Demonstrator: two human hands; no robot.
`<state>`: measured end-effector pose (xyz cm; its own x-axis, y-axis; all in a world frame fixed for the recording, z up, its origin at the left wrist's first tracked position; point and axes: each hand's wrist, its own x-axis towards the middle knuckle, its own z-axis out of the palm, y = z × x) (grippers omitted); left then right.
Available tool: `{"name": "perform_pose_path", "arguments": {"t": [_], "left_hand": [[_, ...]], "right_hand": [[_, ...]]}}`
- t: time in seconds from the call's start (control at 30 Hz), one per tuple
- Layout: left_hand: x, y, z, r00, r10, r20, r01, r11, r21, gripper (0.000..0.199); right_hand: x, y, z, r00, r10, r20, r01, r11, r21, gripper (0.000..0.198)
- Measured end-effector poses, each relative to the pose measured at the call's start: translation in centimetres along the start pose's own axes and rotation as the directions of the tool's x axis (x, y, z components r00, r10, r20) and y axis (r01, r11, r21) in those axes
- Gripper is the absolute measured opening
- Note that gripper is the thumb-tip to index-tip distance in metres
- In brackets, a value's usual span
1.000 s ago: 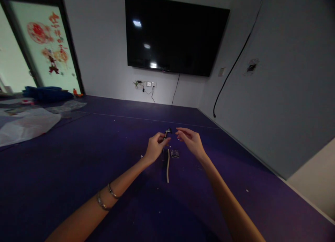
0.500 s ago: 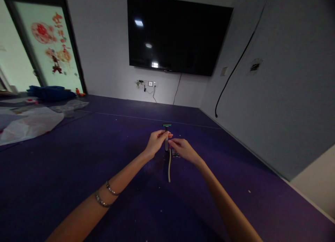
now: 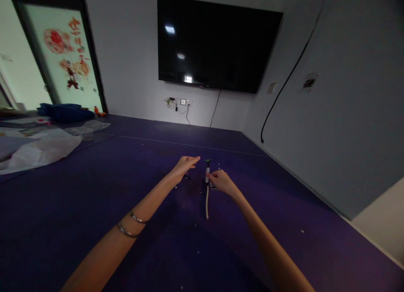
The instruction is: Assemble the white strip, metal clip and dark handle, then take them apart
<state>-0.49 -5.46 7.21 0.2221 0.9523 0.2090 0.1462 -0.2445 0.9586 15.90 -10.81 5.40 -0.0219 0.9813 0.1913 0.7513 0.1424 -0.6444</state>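
My right hand (image 3: 221,180) pinches the handle of a razor (image 3: 207,169), whose dark head points away from me. To the left of it, my left hand (image 3: 185,165) is open with its fingers stretched toward the razor head, apart from it. A thin pale rod or cord (image 3: 207,204) extends toward me from just below the razor. Partly hidden beneath my right hand lies a small silvery item (image 3: 213,187) I cannot make out. Near my left wrist a small dark piece (image 3: 187,177) rests on the purple surface (image 3: 151,250).
At the left lie a crumpled translucent plastic sheet (image 3: 47,147), a dark blue cloth bundle (image 3: 65,112) and a small orange object (image 3: 98,112). A television (image 3: 217,43) hangs on the far wall. A black cable (image 3: 282,88) dangles along the right wall. Small white specks dot the surface.
My left hand has let go of the razor and moved left, its fingers straightened. The right hand has taken hold of the handle, and the razor's head sits a little lower.
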Motion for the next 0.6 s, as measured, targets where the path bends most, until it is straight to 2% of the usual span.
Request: {"name": "perform_pose_path", "arguments": {"t": [0.1, 0.2, 0.37, 0.6], "left_hand": [[0.8, -0.5, -1.3, 0.981, -0.187, -0.044, 0.185, 0.982, -0.045, 0.037], [1.5, -1.0, -2.2, 0.969, -0.243, -0.05, 0.236, 0.964, -0.124, 0.032], [1.9, -1.2, -2.7, 0.961, -0.277, -0.022, 0.268, 0.944, -0.193, 0.028], [1.4, -0.6, -2.7, 0.964, -0.265, 0.017, 0.264, 0.947, -0.181, 0.029]], "right_hand": [[-0.1, 0.6, 1.3, 0.997, 0.059, 0.039, -0.056, 0.996, -0.076, 0.041], [-0.6, 0.7, 2.6, 0.994, 0.085, 0.075, -0.073, 0.985, -0.156, 0.034], [-1.0, 0.3, 3.8, 0.98, 0.071, 0.183, -0.027, 0.972, -0.233, 0.027], [-0.9, -0.1, 4.4, 0.948, 0.098, 0.303, -0.016, 0.965, -0.262, 0.022]]}}
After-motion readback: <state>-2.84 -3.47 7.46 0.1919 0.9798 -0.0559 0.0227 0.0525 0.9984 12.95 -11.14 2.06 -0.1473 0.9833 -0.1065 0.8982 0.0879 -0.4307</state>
